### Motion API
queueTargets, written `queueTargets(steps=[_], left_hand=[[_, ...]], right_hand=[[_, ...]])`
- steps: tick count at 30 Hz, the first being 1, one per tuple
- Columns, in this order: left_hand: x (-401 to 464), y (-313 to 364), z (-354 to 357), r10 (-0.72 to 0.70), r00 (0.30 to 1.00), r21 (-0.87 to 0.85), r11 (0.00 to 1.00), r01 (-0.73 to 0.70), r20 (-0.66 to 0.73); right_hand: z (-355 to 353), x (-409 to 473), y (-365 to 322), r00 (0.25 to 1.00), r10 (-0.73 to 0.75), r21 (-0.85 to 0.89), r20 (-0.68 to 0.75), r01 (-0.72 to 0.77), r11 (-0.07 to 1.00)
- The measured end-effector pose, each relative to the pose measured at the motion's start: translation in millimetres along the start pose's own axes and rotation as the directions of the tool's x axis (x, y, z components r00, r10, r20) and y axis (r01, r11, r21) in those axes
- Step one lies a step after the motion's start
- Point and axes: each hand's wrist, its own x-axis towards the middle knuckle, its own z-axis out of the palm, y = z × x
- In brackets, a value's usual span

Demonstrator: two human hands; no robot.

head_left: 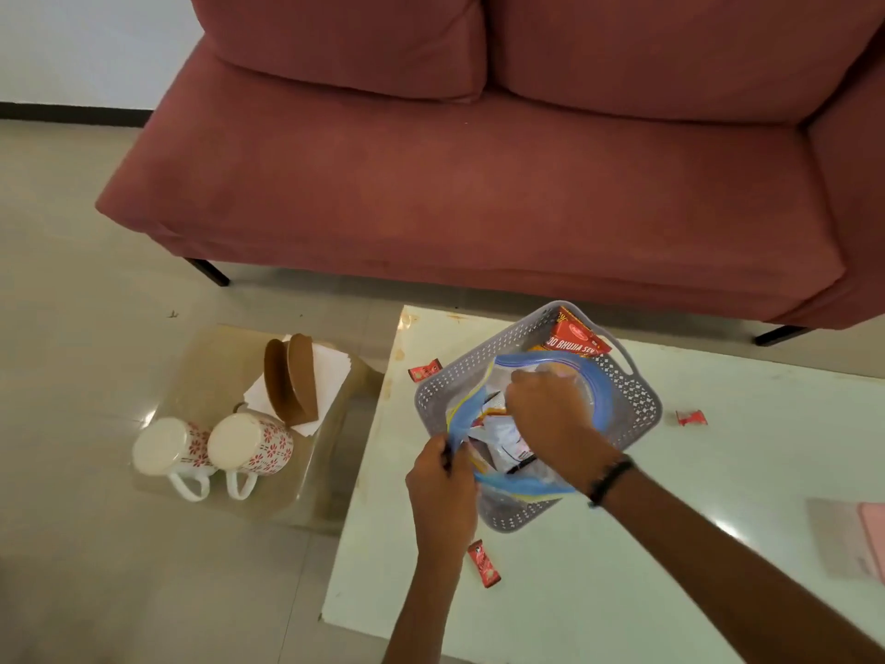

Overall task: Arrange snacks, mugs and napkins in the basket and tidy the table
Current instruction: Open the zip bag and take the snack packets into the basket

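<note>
Plastic film is what both hands are working: a clear zip bag (522, 424) with a blue seal strip sits inside the grey perforated basket (627, 390) on the white table (670, 543); the left hand (443, 491) is pinched shut on the bag's near rim, while the right hand (550, 414) is curled down inside the open mouth, though whether it grips one of the snack packets there I cannot tell. The bag looks light, limp and slippery, so it probably handles best held by the stiffer seal strip with the mouth kept spread. A red snack packet (577, 337) stands at the basket's far corner; three small red sachets lie loose on the table, one left of the basket (425, 369), one right (691, 417), one near (483, 564); these are light and crinkly, easy to pinch by an edge. Two patterned mugs (210, 450) lie on their sides on the low glass table (191, 376) beside the napkins (330, 376) in their brown holder (289, 381); mugs are breakable and likely best lifted by the handles; napkins are soft and should be taken as one stack.
</note>
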Motion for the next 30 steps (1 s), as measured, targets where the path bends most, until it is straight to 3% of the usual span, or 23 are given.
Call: queueTargets(steps=[2,4,7,9,11,16,19,21,25,30], left_hand=[[3,4,0,-0.007,1.0,-0.006,1.0,0.007,-0.01],[7,5,3,-0.003,1.0,0.001,1.0,0.003,-0.012],[12,11,11,-0.011,1.0,-0.003,1.0,0.011,-0.013],[16,13,14,-0.02,0.999,-0.003,1.0,0.02,-0.035],[19,16,15,-0.029,0.998,-0.012,1.0,0.028,-0.056],[17,16,14,-0.015,0.998,0.007,1.0,0.015,-0.061],[14,14,18,-0.004,1.0,0.018,1.0,0.005,-0.028],[13,13,20,0.008,1.0,0.007,1.0,-0.007,-0.01],[15,8,22,-0.001,1.0,-0.03,1.0,0.0,-0.026],[17,0,23,0.007,0.996,-0.06,0.998,-0.012,-0.093]], right_hand=[[-28,-21,22,0.97,-0.094,-0.056,-0.226,0.083,0.995],[-50,-38,50,0.883,-0.149,-0.004,-0.445,0.164,0.986],[-80,-58,91,0.779,-0.212,0.173,-0.59,0.378,0.909],[-97,-65,116,0.725,-0.196,0.221,-0.66,0.437,0.872],[-105,-70,142,0.72,-0.189,0.216,-0.667,0.43,0.876],[-70,-43,195,0.793,-0.305,0.102,-0.527,0.415,0.904],[-21,-15,206,0.917,-0.269,0.201,-0.293,0.334,0.921],[20,4,207,0.952,-0.26,0.234,-0.161,0.293,0.927],[74,37,203,0.967,-0.223,0.325,0.123,0.173,0.93],[118,56,224,0.948,-0.18,0.355,0.261,0.079,0.931]])
